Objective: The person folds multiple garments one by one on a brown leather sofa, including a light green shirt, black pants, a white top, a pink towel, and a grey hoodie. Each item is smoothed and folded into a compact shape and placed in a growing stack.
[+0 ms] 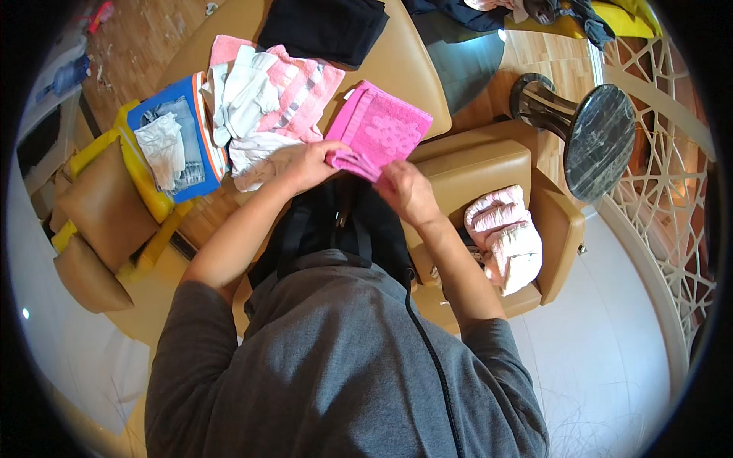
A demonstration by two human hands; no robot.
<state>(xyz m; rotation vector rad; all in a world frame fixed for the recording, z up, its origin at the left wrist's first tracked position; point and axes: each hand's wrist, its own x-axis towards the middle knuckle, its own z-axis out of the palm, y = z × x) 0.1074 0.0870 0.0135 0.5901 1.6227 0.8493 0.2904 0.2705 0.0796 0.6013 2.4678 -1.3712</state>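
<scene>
A bright pink towel [381, 126], folded to a rectangle with a raised pattern, lies before me on the tan padded seat [421, 74]. Its near edge is lifted and doubled over. My left hand [312, 166] pinches the left end of that edge, while my right hand [408, 192] grips the right end. Left of the towel, a pink striped towel [309, 91] is spread out under a crumpled white garment [243, 94]. Another pale garment [263, 154] lies close to my left wrist. Folded black cloth [326, 28] sits beyond the towels.
On the left, a blue board or box [197, 114] carries grey jeans [192, 149] and a white cloth [163, 149]. A pink padded garment [507, 237] rests on the sofa [475, 166] at right. Past it stands a round black marble side table [601, 143].
</scene>
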